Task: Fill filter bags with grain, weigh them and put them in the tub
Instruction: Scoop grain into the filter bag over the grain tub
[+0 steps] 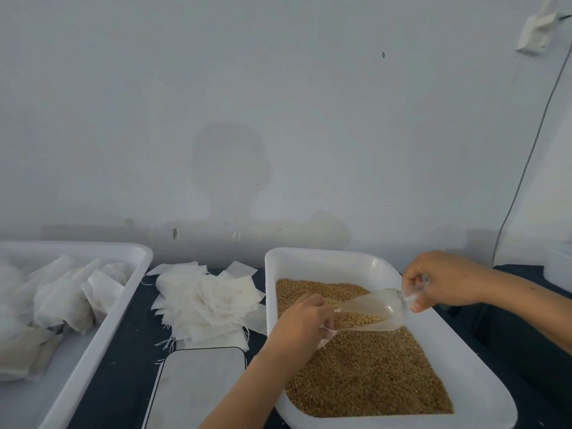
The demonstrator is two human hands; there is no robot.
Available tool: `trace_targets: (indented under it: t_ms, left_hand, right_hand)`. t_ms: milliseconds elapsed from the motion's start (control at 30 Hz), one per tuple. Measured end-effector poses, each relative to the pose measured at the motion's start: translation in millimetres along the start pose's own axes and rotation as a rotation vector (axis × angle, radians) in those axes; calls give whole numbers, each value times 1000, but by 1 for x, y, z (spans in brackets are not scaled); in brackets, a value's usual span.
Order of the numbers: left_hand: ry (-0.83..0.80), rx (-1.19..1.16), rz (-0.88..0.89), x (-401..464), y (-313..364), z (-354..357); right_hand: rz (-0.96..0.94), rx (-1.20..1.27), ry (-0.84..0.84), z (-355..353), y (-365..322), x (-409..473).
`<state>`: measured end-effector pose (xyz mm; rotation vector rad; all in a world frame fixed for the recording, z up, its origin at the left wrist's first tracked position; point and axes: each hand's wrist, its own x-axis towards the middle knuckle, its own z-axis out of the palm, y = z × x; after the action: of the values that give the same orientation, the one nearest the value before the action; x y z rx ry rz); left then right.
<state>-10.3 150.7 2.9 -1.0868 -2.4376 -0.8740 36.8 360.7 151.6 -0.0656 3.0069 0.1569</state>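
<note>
A person's right hand (pixel 445 280) grips the handle of a clear plastic scoop (pixel 376 309), tipping its grain-filled mouth toward the left hand (pixel 305 318), which curls round the neck of a filter bag (pixel 325 334) that is mostly hidden behind the fingers. Both hands work over a white tray (pixel 312 258) holding a bed of brown grain (pixel 365 376) on the right of a dark table (pixel 123 360). Just left of the tray, a loose pile of empty filter bags (pixel 210 301) spills across the table, threads trailing at its near edge. In front of the pile lies a flat white scale (pixel 198 385) with a dark rim; no display or writing on it can be read. At far left, a white tub (pixel 117 311) holds filled bags (pixel 62 298), somewhat blurred. Behind stands a pale, stained wall (pixel 278 119), with a thin cable (pixel 532 144) running down at right from a white fitting (pixel 538 29). No brand or label is legible anywhere.
</note>
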Motion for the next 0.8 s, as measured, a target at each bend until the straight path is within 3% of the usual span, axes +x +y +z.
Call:
trace_targets:
  t_ms: [367,533,633,800]
  left_hand:
    - [-7,-1,-37,0,0,0]
    - [51,-10,-116,-1,-1,1]
    - [83,-92,-180,-1,-3,0]
    - [98,-332,-389,3,-8,-6]
  right_hand:
    - [13,42,-12,4,3,-2]
    - [18,380,-74,29,12,-10]
    - [80,587,-112,53,15,-14]
    - [181,532,-103,88,12,-7]
